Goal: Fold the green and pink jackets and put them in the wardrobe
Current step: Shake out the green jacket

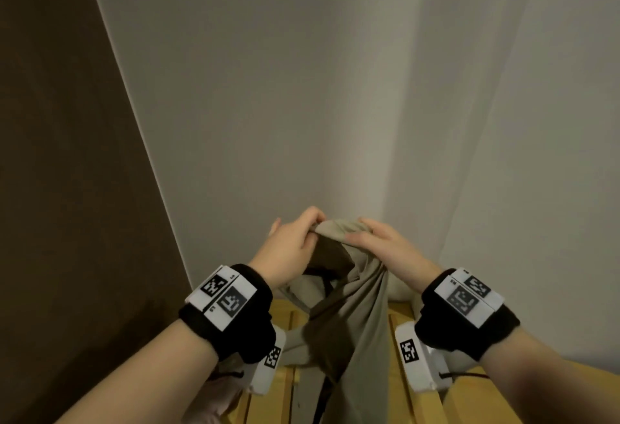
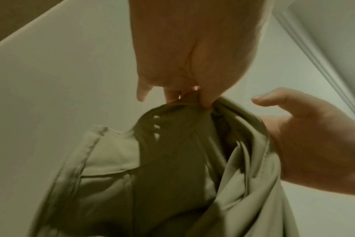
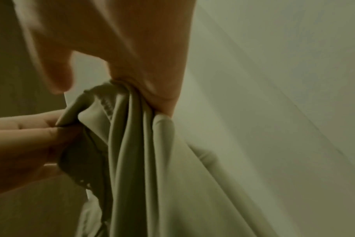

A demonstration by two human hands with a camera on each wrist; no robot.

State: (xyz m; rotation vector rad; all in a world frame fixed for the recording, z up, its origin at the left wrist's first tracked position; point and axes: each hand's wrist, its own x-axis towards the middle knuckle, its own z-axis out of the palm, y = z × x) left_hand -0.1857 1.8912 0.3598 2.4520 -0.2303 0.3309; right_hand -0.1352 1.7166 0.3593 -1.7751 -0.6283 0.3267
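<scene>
I hold the green jacket (image 1: 355,306) up by its top edge over a wooden slatted surface (image 1: 416,403); its lower part drapes onto the slats. My left hand (image 1: 302,236) pinches the top hem between thumb and fingertips, seen close in the left wrist view (image 2: 191,97). Right beside it, my right hand (image 1: 375,239) grips bunched folds of the same jacket (image 3: 132,144), with the fabric gathered under its fingers (image 3: 146,94). A bit of pale pink fabric (image 1: 218,400), probably the pink jacket, shows under my left forearm.
White walls (image 1: 268,88) meet in a corner straight behind the hands. A dark brown panel (image 1: 60,155) stands at the left. The yellow wooden slats run toward me beneath the jacket.
</scene>
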